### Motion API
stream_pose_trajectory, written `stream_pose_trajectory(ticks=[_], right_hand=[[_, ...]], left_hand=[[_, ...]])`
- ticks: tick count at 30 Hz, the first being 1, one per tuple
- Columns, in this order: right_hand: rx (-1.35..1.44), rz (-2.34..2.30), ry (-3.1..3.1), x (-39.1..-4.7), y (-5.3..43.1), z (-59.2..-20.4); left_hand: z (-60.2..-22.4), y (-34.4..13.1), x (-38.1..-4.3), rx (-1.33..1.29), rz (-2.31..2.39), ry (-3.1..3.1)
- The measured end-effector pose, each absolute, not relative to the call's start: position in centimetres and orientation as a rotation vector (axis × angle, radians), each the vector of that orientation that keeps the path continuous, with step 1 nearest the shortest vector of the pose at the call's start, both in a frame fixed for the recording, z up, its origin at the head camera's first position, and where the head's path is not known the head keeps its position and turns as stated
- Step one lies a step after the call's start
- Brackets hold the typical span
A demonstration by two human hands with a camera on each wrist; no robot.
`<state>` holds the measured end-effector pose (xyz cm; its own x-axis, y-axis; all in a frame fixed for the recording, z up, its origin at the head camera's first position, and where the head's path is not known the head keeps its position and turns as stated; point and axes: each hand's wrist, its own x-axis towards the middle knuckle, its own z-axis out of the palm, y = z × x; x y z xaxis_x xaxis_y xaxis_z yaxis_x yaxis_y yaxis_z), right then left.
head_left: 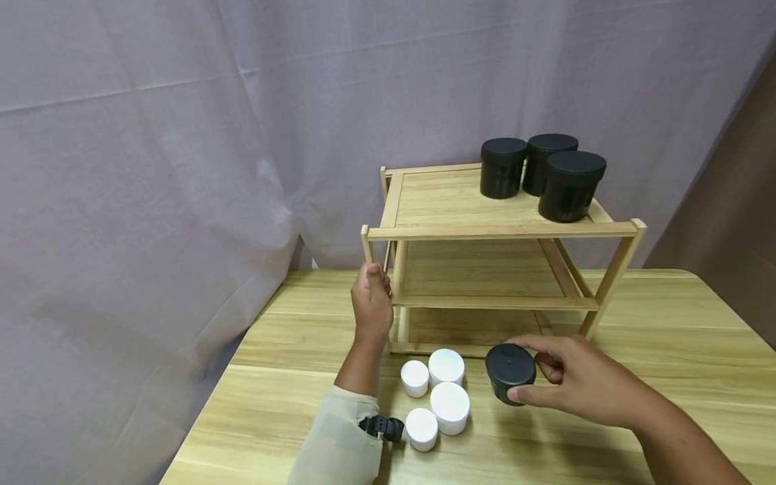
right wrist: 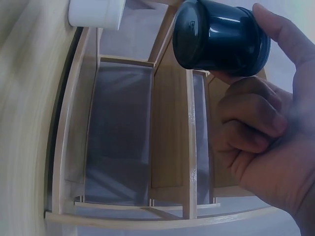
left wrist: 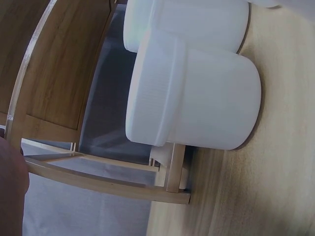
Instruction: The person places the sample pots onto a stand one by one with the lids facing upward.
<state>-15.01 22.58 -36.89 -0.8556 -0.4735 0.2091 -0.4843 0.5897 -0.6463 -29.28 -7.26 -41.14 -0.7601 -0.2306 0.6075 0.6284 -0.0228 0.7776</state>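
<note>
My left hand [head_left: 372, 306] grips the left front post of a three-tier wooden rack [head_left: 439, 202], thumb up along it. Between thumb and fingers, my right hand [head_left: 582, 387] pinches a lidded black jar [head_left: 510, 370] in front of the rack's lower right part. In the right wrist view that jar [right wrist: 224, 39] appears with its base facing the camera, and the other fingers are curled under the palm. Several white lidded jars [head_left: 450, 404] stand grouped on the table between the two hands. Two of these white jars [left wrist: 211, 98] loom large in the left wrist view.
Three black jars [head_left: 566, 188] stand at the right side of the rack's top shelf. The middle shelf [head_left: 473, 269] and bottom shelf [head_left: 467, 327] lie beneath it. A grey curtain [head_left: 182, 168] hangs behind the wooden table [head_left: 273, 377].
</note>
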Motion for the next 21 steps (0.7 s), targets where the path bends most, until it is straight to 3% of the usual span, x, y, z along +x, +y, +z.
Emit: stream_pose_trajectory(ticks=[21], right_hand=[[0.724,1.089,-2.701,-14.3,22.3,-35.2]], left_hand=[[-41.1,-7.4,-29.2,-0.426,-1.827,-1.669]])
